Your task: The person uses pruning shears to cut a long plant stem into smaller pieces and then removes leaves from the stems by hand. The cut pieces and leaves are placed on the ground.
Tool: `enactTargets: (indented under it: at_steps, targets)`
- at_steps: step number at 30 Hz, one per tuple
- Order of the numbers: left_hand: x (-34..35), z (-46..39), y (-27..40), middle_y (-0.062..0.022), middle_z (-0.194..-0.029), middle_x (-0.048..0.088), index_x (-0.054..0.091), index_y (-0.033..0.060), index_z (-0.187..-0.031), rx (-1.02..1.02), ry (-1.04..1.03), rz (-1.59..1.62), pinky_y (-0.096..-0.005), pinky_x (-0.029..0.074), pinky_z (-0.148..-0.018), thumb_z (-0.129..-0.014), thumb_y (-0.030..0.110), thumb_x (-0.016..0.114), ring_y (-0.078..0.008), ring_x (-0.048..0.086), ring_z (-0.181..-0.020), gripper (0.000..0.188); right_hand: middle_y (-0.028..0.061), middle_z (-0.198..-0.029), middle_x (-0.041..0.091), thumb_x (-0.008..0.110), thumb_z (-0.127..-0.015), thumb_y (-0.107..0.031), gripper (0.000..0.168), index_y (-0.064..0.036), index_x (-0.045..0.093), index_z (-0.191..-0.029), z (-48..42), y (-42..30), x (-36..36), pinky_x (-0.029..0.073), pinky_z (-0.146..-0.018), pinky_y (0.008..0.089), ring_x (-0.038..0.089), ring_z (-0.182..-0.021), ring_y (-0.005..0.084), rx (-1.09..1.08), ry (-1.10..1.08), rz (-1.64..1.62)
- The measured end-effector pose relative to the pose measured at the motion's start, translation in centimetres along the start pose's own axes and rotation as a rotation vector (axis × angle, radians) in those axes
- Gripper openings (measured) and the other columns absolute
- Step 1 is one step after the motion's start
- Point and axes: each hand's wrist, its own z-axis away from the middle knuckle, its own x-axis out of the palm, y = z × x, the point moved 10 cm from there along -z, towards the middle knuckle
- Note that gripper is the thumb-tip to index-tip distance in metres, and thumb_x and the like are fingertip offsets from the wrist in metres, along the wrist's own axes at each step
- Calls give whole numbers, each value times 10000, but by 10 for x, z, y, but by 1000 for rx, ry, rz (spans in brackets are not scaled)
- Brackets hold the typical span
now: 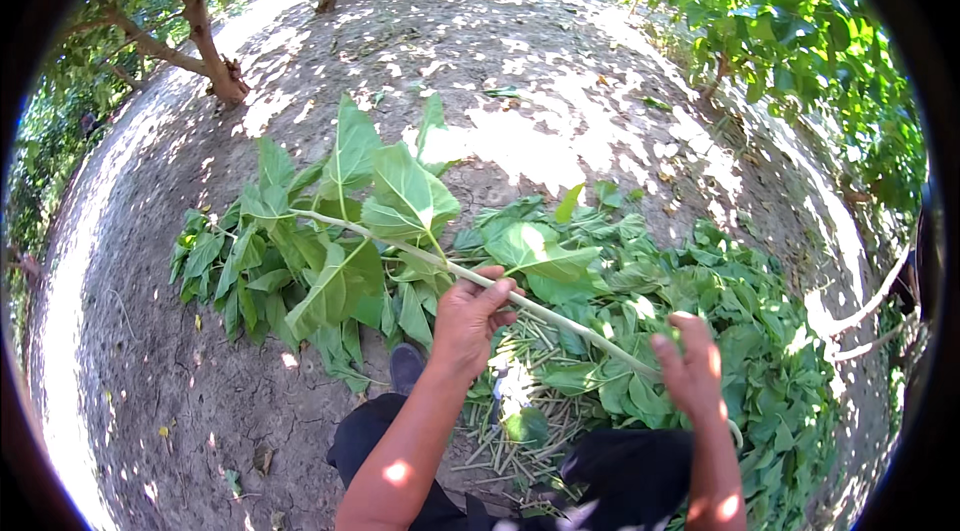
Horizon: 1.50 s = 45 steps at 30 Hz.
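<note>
My left hand (472,317) grips a pale green, leafy branch (547,315) near its middle. Large broad leaves (409,193) grow on its upper part, which points to the far left. Toward the lower right the stem is bare and runs up to my right hand (694,366). That hand is blurred, with thumb and forefinger raised above the stem; whether its other fingers close on it is hidden. Under the branch lie a heap of leafy cuttings (277,276) on the left and a wide pile of loose leaves (757,336) on the right.
Short cut stem pieces (517,433) are scattered between my legs, by my dark shoe (406,368). Dry, cracked soil (187,396) spreads around. A forked tree trunk (217,73) stands at the far left, leafy foliage (795,28) at the right. Pale bare branches (862,317) stick in from the right edge.
</note>
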Motion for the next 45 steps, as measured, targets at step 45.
enactTargets:
  at_steps: [45]
  targets:
    - [-207,-38,143,-79,-824,554,546,31,-932,250,274,306,-363,491,-782,-991,242,414,-233,555,-779,256,129,-775,577,695,-789,-291,278,-50,645,-918,-19,-78,134,445,-681,433,577,-771,326,-217,-334,-116]
